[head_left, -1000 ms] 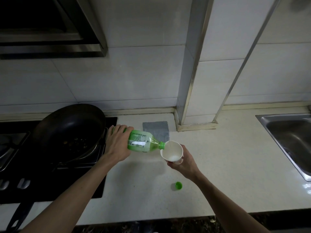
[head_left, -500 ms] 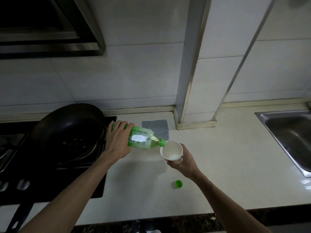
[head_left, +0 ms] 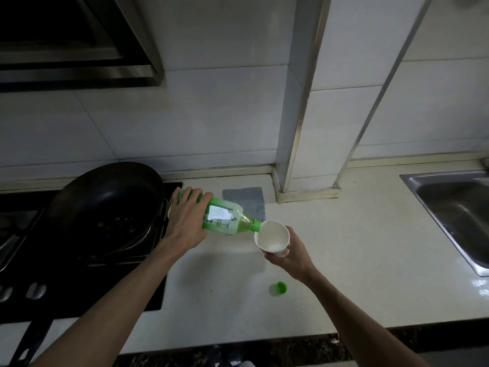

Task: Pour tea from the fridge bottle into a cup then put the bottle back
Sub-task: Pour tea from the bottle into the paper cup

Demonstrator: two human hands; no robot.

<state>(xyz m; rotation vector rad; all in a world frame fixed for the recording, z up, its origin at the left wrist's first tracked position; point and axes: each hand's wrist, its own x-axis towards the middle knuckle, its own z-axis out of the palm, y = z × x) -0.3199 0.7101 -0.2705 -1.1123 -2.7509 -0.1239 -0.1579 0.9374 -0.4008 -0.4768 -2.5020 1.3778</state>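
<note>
Now bottle tipped over cup.

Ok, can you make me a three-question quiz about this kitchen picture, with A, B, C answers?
1. How is the bottle? A upright B tipped toward the cup C lying on the counter
2. Where is the cap? A on the bottle B in the cup C on the counter
3. What colour is the cloth? A grey B red C yellow

Answers: 1 B, the left hand holds its mouth at the cup's rim. 2 C, it lies alone below the cup. 3 A, a grey square behind the bottle.
</note>
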